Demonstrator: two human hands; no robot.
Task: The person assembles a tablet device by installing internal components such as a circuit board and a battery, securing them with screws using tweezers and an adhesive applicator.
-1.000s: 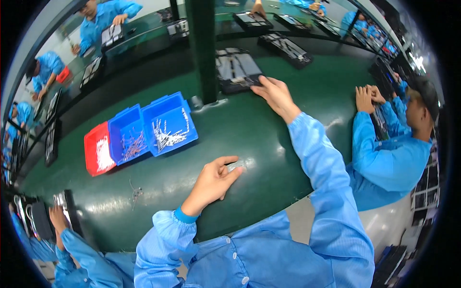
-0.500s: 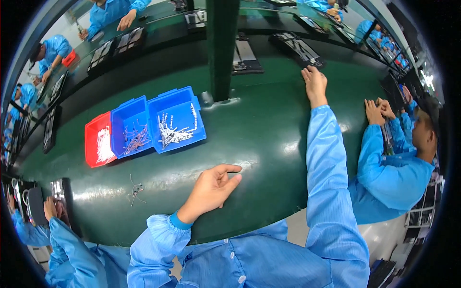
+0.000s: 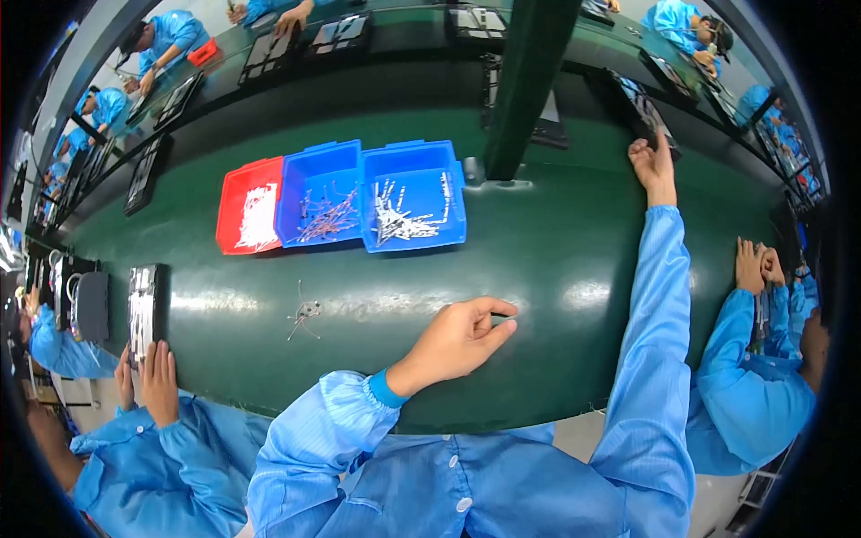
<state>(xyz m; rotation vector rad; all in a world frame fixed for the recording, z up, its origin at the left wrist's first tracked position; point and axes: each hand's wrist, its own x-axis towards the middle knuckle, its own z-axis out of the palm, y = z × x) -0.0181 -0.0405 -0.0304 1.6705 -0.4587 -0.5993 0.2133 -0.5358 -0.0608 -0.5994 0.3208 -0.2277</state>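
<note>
- At the far left, a co-worker's hands (image 3: 160,386) touch the near end of a flat device (image 3: 143,309) lying on the green surface (image 3: 538,377).
- A small tangle of thin wires (image 3: 306,316) lies in front of the bins.
- A red bin (image 3: 232,199) holds white strips (image 3: 257,218).
- The adjoining blue bin (image 3: 321,164) holds reddish wires (image 3: 328,218).
- The next bin, also blue (image 3: 408,161), holds white pieces (image 3: 397,221); any lettering on them is too small to read.
- The person's left hand (image 3: 459,342) hovers half curled, forefinger and thumb nearly meeting; I cannot tell whether something thin is pinched there.
- A dark green post (image 3: 531,94) stands beyond it.
- The person's right hand (image 3: 656,169) reaches the near end of a black device (image 3: 639,100), fingers partly bent; whether they grip is unclear, and any label is unreadable.
- At far right, another co-worker's hands (image 3: 756,266) are close together.
</note>
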